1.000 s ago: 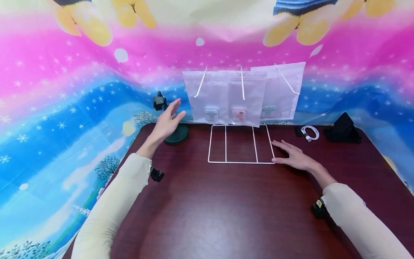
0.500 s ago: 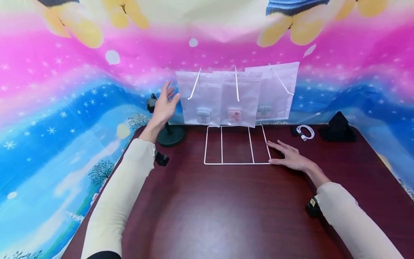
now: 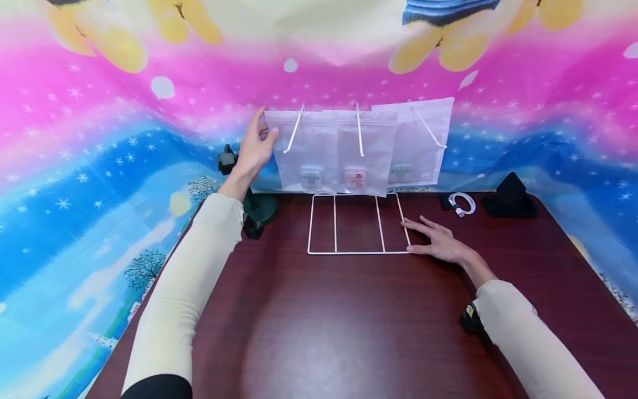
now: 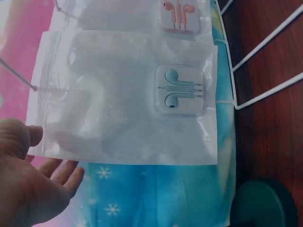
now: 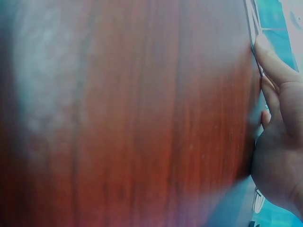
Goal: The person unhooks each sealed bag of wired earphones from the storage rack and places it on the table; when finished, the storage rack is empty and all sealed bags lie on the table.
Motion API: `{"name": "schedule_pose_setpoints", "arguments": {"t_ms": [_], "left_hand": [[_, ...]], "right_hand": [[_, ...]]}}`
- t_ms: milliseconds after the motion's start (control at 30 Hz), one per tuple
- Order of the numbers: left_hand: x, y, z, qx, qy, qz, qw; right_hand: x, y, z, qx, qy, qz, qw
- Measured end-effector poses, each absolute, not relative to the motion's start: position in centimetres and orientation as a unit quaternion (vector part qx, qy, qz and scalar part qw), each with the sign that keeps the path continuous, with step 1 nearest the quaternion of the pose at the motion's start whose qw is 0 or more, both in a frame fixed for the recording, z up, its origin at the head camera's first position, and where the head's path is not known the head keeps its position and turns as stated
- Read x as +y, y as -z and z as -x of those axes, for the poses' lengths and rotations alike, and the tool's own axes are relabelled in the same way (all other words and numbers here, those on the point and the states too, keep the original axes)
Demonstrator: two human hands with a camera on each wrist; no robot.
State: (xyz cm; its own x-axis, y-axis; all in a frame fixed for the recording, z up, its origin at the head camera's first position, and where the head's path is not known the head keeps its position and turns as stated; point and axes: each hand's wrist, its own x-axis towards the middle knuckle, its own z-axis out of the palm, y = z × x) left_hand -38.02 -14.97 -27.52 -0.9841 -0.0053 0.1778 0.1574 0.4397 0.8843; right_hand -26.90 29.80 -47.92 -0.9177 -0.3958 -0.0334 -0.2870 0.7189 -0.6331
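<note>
My left hand [image 3: 256, 148] is at the upper left corner of the leftmost clear zip bag [image 3: 319, 144], which hangs on a hook. In the left wrist view the thumb lies on the near side of the bag's edge and the other fingers reach behind it, thumb and fingers apart. Blue earphones [image 4: 180, 89] in a clear case sit inside that bag. My right hand [image 3: 438, 241] rests at the right side of the white wire rack [image 3: 359, 253], thumb at its front corner, fingers spread along its side bar.
Beside the left bag hang a middle bag with red earphones [image 3: 355, 178] and a right bag with pale green earphones [image 3: 400, 172]. A dark round-based stand [image 3: 263, 209] is below the left hand. A white coiled cable [image 3: 473, 205] and a black stand [image 3: 509, 198] lie at the back right.
My left hand has moved up and in, from beside the bags to the left bag's upper corner. My right hand keeps its place at the rack. The view has shifted slightly.
</note>
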Motion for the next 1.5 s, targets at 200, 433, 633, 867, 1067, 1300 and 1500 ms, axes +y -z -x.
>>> {"name": "schedule_pose_setpoints", "arguments": {"t_ms": [200,433,633,867,1067,1300,1500], "left_hand": [[-14.8,26.5,38.0,-0.831,0.544,0.033,0.11],[-15.0,26.7,37.4,-0.819,0.556,0.023,0.138],[-15.6,27.3,35.7,-0.821,0.554,0.053,0.129],[-16.5,27.6,32.9,-0.819,0.551,0.079,0.138],[-17.4,28.0,30.6,-0.817,0.553,0.082,0.142],[-17.8,28.3,28.4,-0.792,0.588,0.086,0.139],[-18.3,28.5,26.8,-0.765,0.621,0.091,0.144]], "right_hand": [[29.9,47.9,27.1,0.929,0.316,0.169,0.096],[29.8,47.9,27.1,0.927,0.322,0.166,0.095],[29.6,47.9,27.1,0.927,0.322,0.166,0.097],[29.5,47.8,27.2,0.927,0.321,0.167,0.095],[29.3,47.7,26.9,0.923,0.332,0.178,0.081],[29.5,48.0,26.8,0.922,0.337,0.168,0.086],[29.4,48.1,26.8,0.924,0.334,0.163,0.095]]}}
